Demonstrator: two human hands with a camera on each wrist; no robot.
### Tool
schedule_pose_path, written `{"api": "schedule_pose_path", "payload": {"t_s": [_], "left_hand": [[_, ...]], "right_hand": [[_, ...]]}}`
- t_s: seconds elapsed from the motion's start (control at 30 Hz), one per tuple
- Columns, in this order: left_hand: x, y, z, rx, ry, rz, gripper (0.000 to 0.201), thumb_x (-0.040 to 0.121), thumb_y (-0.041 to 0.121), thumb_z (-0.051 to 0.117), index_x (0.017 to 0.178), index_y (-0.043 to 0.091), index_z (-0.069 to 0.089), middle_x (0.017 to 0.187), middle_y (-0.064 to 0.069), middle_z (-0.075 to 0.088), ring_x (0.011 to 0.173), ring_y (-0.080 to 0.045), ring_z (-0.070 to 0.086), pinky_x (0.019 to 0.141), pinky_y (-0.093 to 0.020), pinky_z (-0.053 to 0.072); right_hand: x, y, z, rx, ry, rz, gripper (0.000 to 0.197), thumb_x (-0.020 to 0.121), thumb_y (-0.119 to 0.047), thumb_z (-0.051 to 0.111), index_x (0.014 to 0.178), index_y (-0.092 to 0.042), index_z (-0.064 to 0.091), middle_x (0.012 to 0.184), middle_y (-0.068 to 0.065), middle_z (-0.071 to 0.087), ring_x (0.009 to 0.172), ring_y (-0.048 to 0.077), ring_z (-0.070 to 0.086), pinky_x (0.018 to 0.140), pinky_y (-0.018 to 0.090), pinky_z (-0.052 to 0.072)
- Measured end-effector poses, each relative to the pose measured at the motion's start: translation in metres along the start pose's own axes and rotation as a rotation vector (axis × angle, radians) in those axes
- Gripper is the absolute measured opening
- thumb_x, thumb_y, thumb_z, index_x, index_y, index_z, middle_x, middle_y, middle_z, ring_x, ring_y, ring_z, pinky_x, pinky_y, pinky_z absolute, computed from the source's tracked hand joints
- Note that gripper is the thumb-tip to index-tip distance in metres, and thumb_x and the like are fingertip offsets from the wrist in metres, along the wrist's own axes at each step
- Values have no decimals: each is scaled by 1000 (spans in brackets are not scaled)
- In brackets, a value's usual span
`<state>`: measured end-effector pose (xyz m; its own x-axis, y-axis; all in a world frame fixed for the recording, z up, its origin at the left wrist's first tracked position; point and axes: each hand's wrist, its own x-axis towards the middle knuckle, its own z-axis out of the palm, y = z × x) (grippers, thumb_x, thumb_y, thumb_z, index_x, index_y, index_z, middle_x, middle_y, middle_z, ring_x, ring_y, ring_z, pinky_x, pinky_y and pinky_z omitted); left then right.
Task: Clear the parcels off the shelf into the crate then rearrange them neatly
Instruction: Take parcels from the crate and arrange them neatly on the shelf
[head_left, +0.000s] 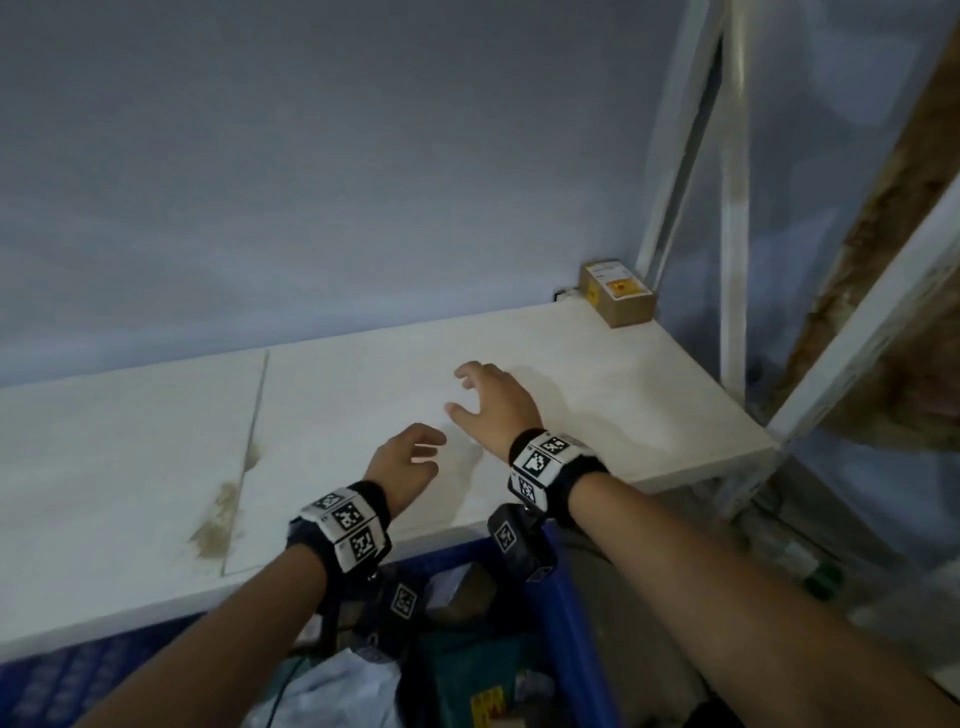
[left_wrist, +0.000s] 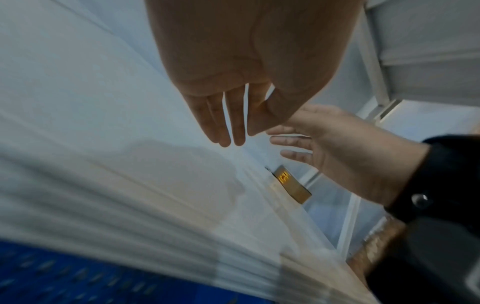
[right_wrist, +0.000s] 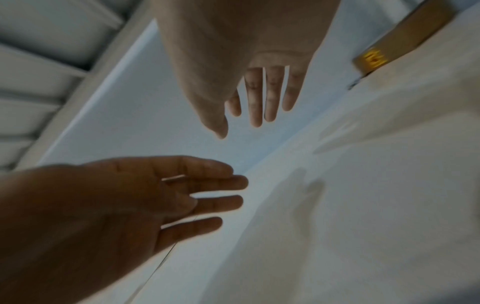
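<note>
One small brown cardboard parcel (head_left: 618, 293) with a white label and a yellow-red sticker sits in the far right corner of the white shelf (head_left: 130, 441), against the wall. It shows again as the parcel (left_wrist: 292, 184) and the parcel (right_wrist: 405, 39) in the wrist views. My right hand (head_left: 483, 402) hovers over the shelf's middle, fingers spread and empty, well short of the parcel. My left hand (head_left: 410, 457) hangs just behind and left of it, fingers straight, holding nothing. Below the shelf's front edge stands the blue crate (head_left: 563, 623) with several parcels inside.
A white metal upright (head_left: 735, 208) rises at the shelf's right end, with a second slanted post (head_left: 857, 322) beyond it. A brownish stain (head_left: 221, 519) marks the shelf surface at the left, beside a seam. The blue-grey wall (head_left: 311, 182) backs the shelf.
</note>
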<state>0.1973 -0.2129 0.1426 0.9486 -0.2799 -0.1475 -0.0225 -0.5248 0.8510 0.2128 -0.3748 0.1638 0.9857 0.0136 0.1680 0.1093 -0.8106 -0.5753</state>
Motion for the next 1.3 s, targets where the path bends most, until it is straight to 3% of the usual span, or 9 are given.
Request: {"api": "schedule_pose_path", "payload": {"t_s": [0.13, 0.3, 0.43, 0.53, 0.7, 0.93, 1.1, 1.2, 1.3], "left_hand": [[-69, -26, -59, 26, 132, -21, 30, 78, -6, 49, 84, 21, 60, 98, -1, 68, 93, -18, 63, 82, -32, 50], [-140, -81, -117, 91, 189, -164, 30, 78, -6, 51, 67, 21, 59, 75, 0, 66, 71, -14, 61, 62, -24, 48], [-182, -140, -141, 130, 164, -303, 30, 77, -7, 51, 62, 19, 58, 69, -4, 64, 71, -24, 61, 70, -37, 52], [-200, -178, -138, 216, 98, -417, 26, 81, -2, 51, 67, 19, 57, 73, -3, 62, 76, -24, 59, 71, -33, 50], [-205, -223, -116, 282, 49, -487, 20, 84, 7, 54, 71, 23, 53, 97, -14, 66, 93, -31, 62, 84, -40, 52], [-182, -256, -102, 360, 6, -542, 2, 90, 16, 52, 92, 16, 51, 104, -10, 60, 92, -25, 56, 79, -31, 45], [-146, -264, -114, 342, 9, -626, 20, 92, 16, 49, 111, 11, 52, 108, -14, 58, 94, -30, 56, 74, -34, 44], [-121, -278, -122, 317, 12, -638, 30, 92, 17, 48, 118, 5, 56, 117, -16, 60, 101, -31, 57, 83, -35, 46], [-99, -296, -123, 343, -12, -666, 35, 92, 15, 47, 121, -1, 57, 125, -19, 59, 113, -33, 56, 94, -36, 44]], "right_hand": [[-40, -68, 37, -11, -125, -141, 34, 88, -38, 60, 118, -22, 55, 113, -3, 61, 103, 14, 58, 84, 35, 51], [-86, -129, 91, 47, -244, -244, 19, 88, -32, 61, 102, -19, 61, 97, -4, 63, 89, 16, 59, 77, 35, 52], [-116, -146, 127, 21, -357, -242, 11, 89, -25, 59, 86, -17, 66, 86, -2, 68, 78, 18, 62, 70, 35, 54], [-134, -134, 153, -52, -469, -194, 16, 89, -25, 57, 81, -14, 66, 81, 3, 69, 76, 22, 63, 68, 39, 55], [-147, -108, 178, -116, -589, -130, 16, 91, -22, 55, 98, -11, 66, 100, 6, 66, 93, 25, 61, 81, 41, 53], [-130, -111, 222, -254, -664, -99, 20, 95, -27, 49, 103, -15, 62, 102, 6, 65, 93, 27, 61, 84, 41, 51], [-100, -112, 265, -188, -734, 84, 29, 94, -25, 47, 116, -7, 55, 126, 15, 58, 110, 32, 57, 87, 34, 48], [-82, -105, 293, -156, -801, 232, 45, 94, -32, 46, 134, -9, 43, 145, 16, 43, 126, 32, 48, 82, 29, 37], [-67, -93, 317, -134, -845, 342, 62, 92, -33, 48, 145, -4, 32, 145, 19, 41, 126, 34, 48, 86, 31, 39]]}}
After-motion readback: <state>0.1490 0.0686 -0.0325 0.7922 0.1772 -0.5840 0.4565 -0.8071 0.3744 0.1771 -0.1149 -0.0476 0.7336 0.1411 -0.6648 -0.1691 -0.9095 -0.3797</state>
